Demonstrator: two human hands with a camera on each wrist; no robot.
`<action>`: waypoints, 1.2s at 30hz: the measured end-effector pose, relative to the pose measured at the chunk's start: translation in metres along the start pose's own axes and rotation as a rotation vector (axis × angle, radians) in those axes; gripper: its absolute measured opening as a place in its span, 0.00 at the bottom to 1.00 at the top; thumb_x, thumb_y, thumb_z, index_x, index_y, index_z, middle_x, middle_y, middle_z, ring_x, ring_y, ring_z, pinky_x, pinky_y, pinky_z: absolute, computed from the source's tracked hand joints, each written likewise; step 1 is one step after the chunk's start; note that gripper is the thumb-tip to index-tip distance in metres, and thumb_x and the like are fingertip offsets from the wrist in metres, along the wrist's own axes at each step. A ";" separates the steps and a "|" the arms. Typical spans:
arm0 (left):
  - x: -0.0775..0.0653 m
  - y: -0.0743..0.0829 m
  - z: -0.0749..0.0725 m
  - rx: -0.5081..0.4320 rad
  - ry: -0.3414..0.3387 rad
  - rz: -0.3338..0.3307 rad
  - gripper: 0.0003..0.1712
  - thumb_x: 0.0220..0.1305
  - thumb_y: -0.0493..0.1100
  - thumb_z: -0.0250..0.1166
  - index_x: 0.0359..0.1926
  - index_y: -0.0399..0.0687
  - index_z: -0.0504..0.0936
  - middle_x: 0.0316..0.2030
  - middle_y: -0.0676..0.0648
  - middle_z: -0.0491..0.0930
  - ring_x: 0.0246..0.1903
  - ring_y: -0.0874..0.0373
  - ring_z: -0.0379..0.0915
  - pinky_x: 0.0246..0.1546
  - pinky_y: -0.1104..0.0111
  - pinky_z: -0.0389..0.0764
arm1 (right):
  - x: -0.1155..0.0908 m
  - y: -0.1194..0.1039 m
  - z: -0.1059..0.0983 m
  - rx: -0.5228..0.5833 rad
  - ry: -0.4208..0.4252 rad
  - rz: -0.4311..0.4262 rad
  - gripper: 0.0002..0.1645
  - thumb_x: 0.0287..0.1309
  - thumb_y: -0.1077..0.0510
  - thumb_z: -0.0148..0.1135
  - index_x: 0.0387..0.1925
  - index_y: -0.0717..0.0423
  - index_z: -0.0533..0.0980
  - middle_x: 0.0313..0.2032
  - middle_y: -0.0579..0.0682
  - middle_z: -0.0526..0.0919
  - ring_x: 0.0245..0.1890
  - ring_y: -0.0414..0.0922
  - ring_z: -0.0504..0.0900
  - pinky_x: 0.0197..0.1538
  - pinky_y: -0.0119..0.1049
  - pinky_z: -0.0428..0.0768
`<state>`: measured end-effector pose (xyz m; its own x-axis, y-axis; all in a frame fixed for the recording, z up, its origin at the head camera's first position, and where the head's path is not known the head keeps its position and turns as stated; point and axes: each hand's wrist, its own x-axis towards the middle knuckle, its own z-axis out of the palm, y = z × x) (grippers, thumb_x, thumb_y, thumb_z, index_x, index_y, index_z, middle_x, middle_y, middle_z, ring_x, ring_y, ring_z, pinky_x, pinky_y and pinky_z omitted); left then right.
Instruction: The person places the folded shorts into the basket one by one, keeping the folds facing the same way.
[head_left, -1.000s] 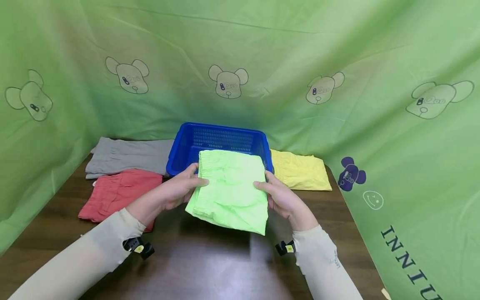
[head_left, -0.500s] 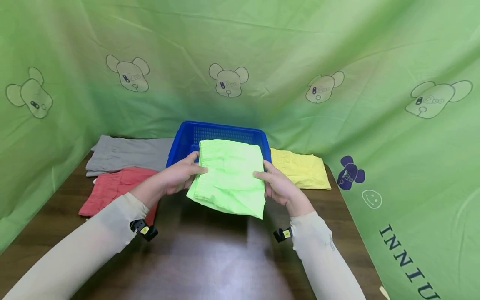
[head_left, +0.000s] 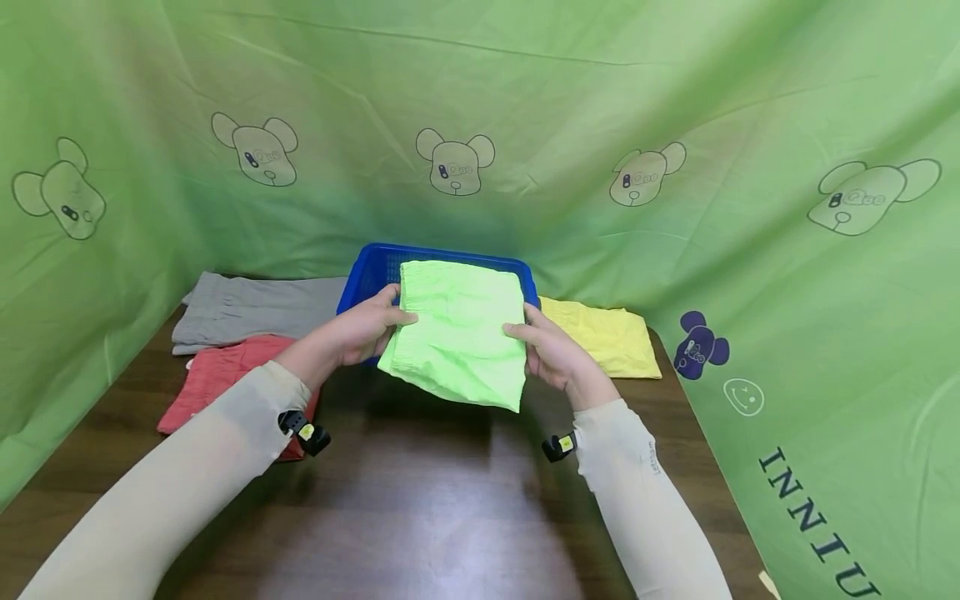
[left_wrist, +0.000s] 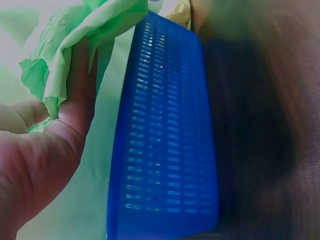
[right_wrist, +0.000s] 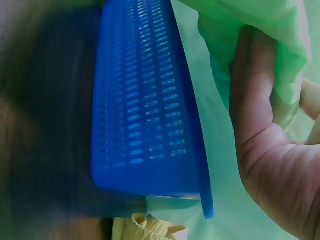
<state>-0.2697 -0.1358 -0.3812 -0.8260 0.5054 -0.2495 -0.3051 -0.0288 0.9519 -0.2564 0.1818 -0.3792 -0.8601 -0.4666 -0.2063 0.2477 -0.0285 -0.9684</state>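
Bright green folded shorts (head_left: 457, 329), with a gathered elastic waistband along the left side, are held up between both hands. My left hand (head_left: 363, 329) pinches the waistband edge, thumb on top and fingers underneath. On the opposite edge my right hand (head_left: 558, 354) grips the same way. Behind and below the shorts stands a blue plastic basket (head_left: 363, 283) with slotted walls; the shorts overlap its front and much of its opening in the head view. In the left wrist view the green cloth (left_wrist: 100, 25) hangs above the basket's rim level, its fingers tucked under the fold.
Folded grey cloth (head_left: 262, 308) lies left of the basket, with red shorts (head_left: 225, 375) in front of it, partly behind my left arm. Yellow folded cloth (head_left: 600, 337) lies right of the basket. A green printed curtain (head_left: 555, 92) encloses the wooden table (head_left: 435, 517).
Both hands have carried the green shorts forward, away from me, so they now cover more of the basket's opening. The grip on both edges is the same. Basket and other clothes stay put.
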 end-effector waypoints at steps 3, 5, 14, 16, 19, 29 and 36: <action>0.003 0.004 -0.003 0.008 0.001 0.004 0.41 0.81 0.41 0.49 0.79 0.63 0.33 0.63 0.38 0.68 0.46 0.51 0.83 0.43 0.55 0.86 | 0.003 -0.004 0.001 -0.021 -0.015 0.012 0.35 0.77 0.56 0.51 0.75 0.38 0.47 0.50 0.54 0.82 0.39 0.48 0.88 0.35 0.47 0.88; 0.006 0.008 -0.006 0.004 0.006 0.004 0.41 0.81 0.41 0.49 0.80 0.64 0.33 0.62 0.39 0.69 0.44 0.51 0.83 0.41 0.55 0.86 | 0.005 -0.006 0.001 -0.028 -0.022 0.015 0.35 0.77 0.56 0.51 0.75 0.37 0.47 0.51 0.55 0.81 0.40 0.49 0.88 0.36 0.49 0.88; 0.017 0.025 -0.014 0.002 0.004 0.013 0.35 0.81 0.39 0.48 0.77 0.62 0.41 0.59 0.40 0.69 0.43 0.51 0.83 0.39 0.55 0.86 | 0.022 -0.022 0.002 0.055 0.016 0.031 0.39 0.77 0.59 0.50 0.78 0.35 0.45 0.53 0.54 0.79 0.41 0.46 0.88 0.38 0.46 0.88; 0.021 0.028 -0.015 0.014 0.006 0.012 0.34 0.81 0.39 0.48 0.76 0.60 0.41 0.59 0.39 0.70 0.42 0.51 0.83 0.38 0.56 0.86 | 0.027 -0.025 0.001 0.070 0.034 0.036 0.41 0.77 0.59 0.51 0.79 0.36 0.44 0.52 0.53 0.79 0.41 0.45 0.88 0.39 0.44 0.88; 0.027 0.033 -0.019 0.030 0.006 0.005 0.37 0.81 0.40 0.48 0.78 0.59 0.37 0.62 0.39 0.67 0.43 0.52 0.82 0.39 0.57 0.85 | 0.034 -0.027 0.000 0.088 0.050 0.037 0.41 0.77 0.60 0.50 0.80 0.37 0.44 0.53 0.52 0.78 0.41 0.44 0.87 0.41 0.43 0.87; 0.047 0.034 -0.033 0.020 0.014 -0.040 0.44 0.80 0.40 0.49 0.80 0.59 0.28 0.75 0.40 0.55 0.45 0.55 0.79 0.40 0.61 0.84 | 0.057 -0.026 -0.004 0.131 0.110 0.053 0.40 0.77 0.60 0.50 0.81 0.39 0.46 0.51 0.51 0.78 0.39 0.42 0.86 0.37 0.37 0.86; 0.058 0.030 -0.037 0.027 0.053 -0.083 0.51 0.80 0.40 0.49 0.79 0.61 0.17 0.81 0.46 0.30 0.47 0.55 0.73 0.39 0.67 0.82 | 0.068 -0.018 -0.003 0.185 0.170 0.102 0.47 0.76 0.60 0.51 0.82 0.34 0.39 0.50 0.49 0.77 0.35 0.41 0.84 0.36 0.34 0.85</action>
<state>-0.3447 -0.1394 -0.3740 -0.8226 0.4583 -0.3365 -0.3614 0.0355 0.9318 -0.3203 0.1531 -0.3764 -0.8853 -0.3207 -0.3366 0.4002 -0.1571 -0.9029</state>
